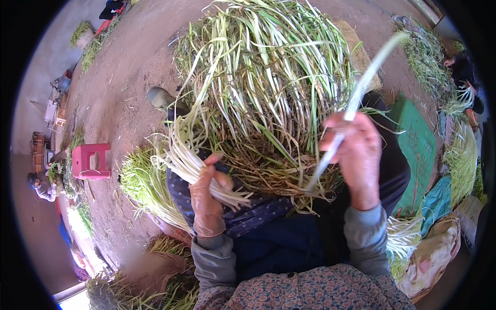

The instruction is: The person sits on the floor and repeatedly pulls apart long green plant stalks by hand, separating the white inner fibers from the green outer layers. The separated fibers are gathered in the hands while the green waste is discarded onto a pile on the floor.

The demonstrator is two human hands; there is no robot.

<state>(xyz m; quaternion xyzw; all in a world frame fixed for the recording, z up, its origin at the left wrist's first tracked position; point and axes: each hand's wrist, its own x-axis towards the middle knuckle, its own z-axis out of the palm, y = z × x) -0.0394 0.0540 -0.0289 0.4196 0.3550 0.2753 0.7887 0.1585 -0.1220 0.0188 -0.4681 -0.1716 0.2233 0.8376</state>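
My left hand (209, 190), in a thin clear glove, is closed around a bundle of pale leafy stalks (186, 159), their white ends pointing right over my lap. My right hand (352, 143), blurred by motion, holds a single long white stalk (362, 87) slantwise, its greener end up and to the right. Before me lies a large heap of long green-and-white stalks (267, 66). Brown, withered leaves (271, 170) lie along its near edge, between my hands and partly over my knees.
Finished-looking pale stalks (151, 182) lie beside my left leg. A pink plastic stool (91, 161) stands farther left. At right are a green board (414, 155), white stalks (405, 236) and a woven sack (434, 252). Other people sit at the far left (42, 188) and far right (465, 73).
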